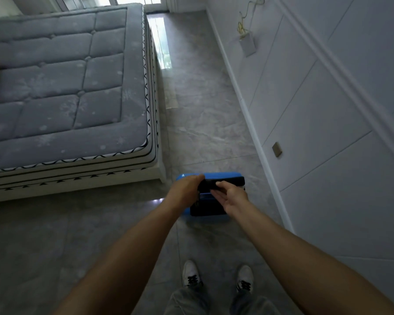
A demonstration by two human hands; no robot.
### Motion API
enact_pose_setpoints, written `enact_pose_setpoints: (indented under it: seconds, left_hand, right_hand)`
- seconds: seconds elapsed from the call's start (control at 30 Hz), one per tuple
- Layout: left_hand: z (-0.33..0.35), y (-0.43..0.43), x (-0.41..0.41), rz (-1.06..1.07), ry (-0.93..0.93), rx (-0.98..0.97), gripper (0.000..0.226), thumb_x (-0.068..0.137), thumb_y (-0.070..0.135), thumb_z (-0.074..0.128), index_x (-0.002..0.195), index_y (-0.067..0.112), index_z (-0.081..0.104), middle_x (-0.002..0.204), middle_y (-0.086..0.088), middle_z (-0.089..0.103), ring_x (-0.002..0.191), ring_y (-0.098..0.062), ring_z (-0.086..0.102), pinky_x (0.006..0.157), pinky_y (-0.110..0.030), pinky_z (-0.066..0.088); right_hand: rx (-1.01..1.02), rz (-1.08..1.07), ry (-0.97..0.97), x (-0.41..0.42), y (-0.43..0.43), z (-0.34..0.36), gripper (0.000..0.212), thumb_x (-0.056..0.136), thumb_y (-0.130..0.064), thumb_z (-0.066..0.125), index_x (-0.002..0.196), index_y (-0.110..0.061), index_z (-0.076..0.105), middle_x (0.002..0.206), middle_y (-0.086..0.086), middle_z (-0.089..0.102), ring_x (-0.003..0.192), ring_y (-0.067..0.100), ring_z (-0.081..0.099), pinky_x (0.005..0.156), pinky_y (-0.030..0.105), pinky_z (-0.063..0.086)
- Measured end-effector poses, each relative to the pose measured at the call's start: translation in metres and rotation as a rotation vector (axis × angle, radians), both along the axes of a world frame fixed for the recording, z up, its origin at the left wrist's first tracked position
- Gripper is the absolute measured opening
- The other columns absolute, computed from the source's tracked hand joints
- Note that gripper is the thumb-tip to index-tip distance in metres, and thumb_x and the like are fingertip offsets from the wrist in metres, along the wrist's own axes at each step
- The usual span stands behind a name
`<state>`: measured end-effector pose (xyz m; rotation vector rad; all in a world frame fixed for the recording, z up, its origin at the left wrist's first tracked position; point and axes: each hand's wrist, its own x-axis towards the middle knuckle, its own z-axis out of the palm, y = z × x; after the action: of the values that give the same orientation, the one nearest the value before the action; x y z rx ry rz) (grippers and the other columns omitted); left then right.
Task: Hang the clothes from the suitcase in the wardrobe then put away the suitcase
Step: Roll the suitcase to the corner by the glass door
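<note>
Seen from above, most of the blue suitcase (223,175) is hidden under both hands, so its wheels and front cannot be made out. It stands upright on the floor (203,110) between the bed (66,87) corner and the white wall (316,110), its top's long side running left to right. The left hand (187,187) curls over the black handle (233,180). The right hand (233,196) pinches the handle between thumb and fingers (217,196).

Dim, bluish room; daylight pours in from the window (132,0) at top, blown out white. Glare streaks the floor (162,42) beside the bed (55,87). Soft focus throughout, wide-angle bending the wall (328,110) lines at the edges.
</note>
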<state>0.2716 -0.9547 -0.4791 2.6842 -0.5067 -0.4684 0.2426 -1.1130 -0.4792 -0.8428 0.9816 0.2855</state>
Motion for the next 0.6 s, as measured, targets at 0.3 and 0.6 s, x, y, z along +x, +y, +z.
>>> enact_pose_setpoints:
  seconds: [0.3,0.6]
  left_hand:
    - [-0.01,-0.006,0.007,0.008,-0.007,0.14,0.036,0.089,0.011,0.065,0.121,0.018,0.051,0.121,-0.008,0.063,0.109,-0.031,0.064,0.082,-0.042,0.052]
    - [-0.023,-0.009,0.015,-0.01,-0.096,0.101,0.026,0.095,0.015,0.059,0.12,0.023,0.058,0.106,-0.003,0.072,0.095,-0.026,0.07,0.068,-0.032,0.041]
  right_hand:
    - [-1.464,1.046,-0.463,0.001,-0.045,0.004,0.02,0.084,-0.036,0.07,0.084,-0.018,0.06,0.078,-0.002,0.066,0.067,0.017,0.063,0.057,0.033,0.052]
    - [-1.553,1.691,-0.501,0.05,-0.061,-0.011,0.021,0.091,-0.014,0.058,0.109,-0.021,0.053,0.106,0.009,0.064,0.098,0.031,0.065,0.068,0.034,0.04]
